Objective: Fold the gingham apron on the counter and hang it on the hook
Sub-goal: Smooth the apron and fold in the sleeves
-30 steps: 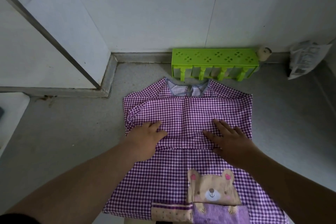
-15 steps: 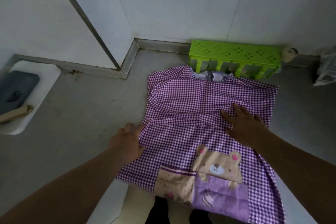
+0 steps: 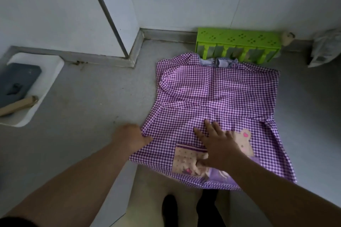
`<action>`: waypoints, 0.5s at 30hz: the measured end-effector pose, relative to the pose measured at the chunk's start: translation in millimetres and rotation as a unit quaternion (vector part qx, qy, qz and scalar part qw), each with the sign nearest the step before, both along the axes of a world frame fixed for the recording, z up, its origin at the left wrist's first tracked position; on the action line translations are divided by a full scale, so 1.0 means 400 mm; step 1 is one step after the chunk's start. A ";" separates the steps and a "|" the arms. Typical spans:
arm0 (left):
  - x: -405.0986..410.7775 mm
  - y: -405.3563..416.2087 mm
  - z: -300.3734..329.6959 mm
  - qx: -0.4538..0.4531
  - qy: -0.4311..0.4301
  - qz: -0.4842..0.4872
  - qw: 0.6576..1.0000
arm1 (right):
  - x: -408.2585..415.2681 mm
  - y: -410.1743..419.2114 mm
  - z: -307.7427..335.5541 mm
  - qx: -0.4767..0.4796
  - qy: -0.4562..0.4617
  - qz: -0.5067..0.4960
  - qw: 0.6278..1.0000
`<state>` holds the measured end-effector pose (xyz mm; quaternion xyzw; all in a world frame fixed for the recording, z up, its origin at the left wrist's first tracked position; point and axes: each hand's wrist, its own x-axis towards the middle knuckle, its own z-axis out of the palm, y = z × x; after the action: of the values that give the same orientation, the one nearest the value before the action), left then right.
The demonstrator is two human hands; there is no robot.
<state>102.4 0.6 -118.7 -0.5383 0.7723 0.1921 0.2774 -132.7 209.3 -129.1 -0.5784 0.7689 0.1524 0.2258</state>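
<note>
Grey counter (image 3: 88,97) carries gingham apron (image 3: 212,94), green rack (image 3: 238,42).

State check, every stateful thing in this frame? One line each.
gingham apron: spread on the counter, top part folded, hem hanging over the front edge, not hung
left hand: at the apron's left edge; grip unclear
right hand: open, flat on the apron by the bear patch
green rack: upright against the wall, behind the apron's collar
dark lid: lying in the white tray
</note>
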 end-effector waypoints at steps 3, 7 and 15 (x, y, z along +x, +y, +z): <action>0.088 0.012 0.008 0.072 0.001 0.004 0.997 | 0.004 -0.010 0.003 0.004 0.012 -0.005 1.000; 0.150 0.046 0.024 0.087 -0.015 -0.028 0.996 | 0.009 -0.014 0.006 0.006 0.001 -0.024 1.000; 0.155 0.083 0.057 0.130 0.125 0.077 0.980 | 0.032 0.029 -0.028 -0.102 -0.023 -0.201 0.974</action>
<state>164.6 33.6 -95.9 -0.5273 0.7252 0.3779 0.2307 -120.0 220.9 -140.3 -0.4357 0.8754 0.0116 0.2089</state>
